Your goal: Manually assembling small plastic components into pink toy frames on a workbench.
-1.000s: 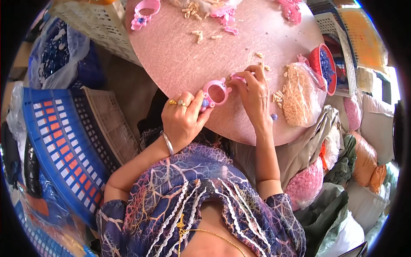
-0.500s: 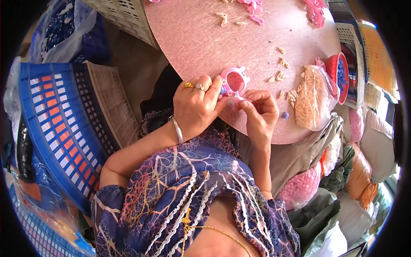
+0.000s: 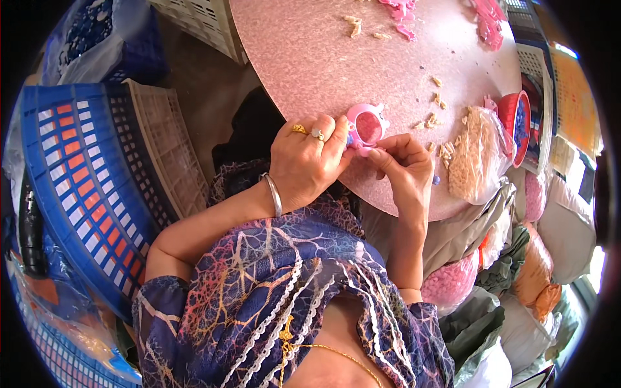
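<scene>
A pink ring-shaped plastic part [image 3: 381, 112] with a round opening and small knobs is held above the near edge of the round pink table. My left hand [image 3: 310, 152] grips its left side, fingers closed around it. A bit of blue-purple shows by the left fingertips, too small to name. At the ring's lower edge my right hand [image 3: 404, 165] is closed in a pinch, thumb against forefinger. A small blue piece [image 3: 435, 180] lies on the table beside the right hand.
Small beige pieces [image 3: 434, 121] lie scattered on the round table [image 3: 310, 58]. To the right are a clear bag of beige pieces [image 3: 475, 158] and a red bowl [image 3: 506, 123] of blue pieces. Pink scraps [image 3: 488, 26] lie farther back. A blue basket [image 3: 71, 181] stands at left.
Both hands and the pink ring part appear slightly farther right in the view, as does the table. The right hand still pinches at the ring's lower edge.
</scene>
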Action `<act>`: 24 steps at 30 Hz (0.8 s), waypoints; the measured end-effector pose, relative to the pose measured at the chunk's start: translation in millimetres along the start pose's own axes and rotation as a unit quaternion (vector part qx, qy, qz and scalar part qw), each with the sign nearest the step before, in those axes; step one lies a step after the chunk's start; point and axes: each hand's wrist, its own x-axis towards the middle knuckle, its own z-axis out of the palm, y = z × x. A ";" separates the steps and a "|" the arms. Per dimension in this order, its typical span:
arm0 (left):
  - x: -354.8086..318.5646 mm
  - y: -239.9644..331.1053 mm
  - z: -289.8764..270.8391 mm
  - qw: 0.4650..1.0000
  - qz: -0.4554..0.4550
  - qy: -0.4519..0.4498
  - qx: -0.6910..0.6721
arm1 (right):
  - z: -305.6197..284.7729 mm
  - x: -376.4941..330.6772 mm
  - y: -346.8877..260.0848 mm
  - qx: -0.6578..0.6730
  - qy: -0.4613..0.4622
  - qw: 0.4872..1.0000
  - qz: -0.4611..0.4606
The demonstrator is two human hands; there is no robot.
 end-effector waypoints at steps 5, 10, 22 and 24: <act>-2.6 -4.7 3.9 1.000 0.009 0.002 -0.020 | 8.1 3.0 -23.6 -0.119 -0.006 0.992 0.039; 0.0 -8.0 7.2 0.999 0.013 0.004 -0.031 | 10.9 13.5 -25.6 -0.130 -0.006 0.990 0.050; 8.8 -4.5 6.5 0.999 0.004 -0.007 -0.050 | -23.2 58.2 -45.1 -0.257 0.041 0.961 -0.093; 8.8 -4.1 4.8 0.999 0.014 0.000 -0.038 | -16.4 95.6 -49.6 -0.277 0.160 0.934 -0.156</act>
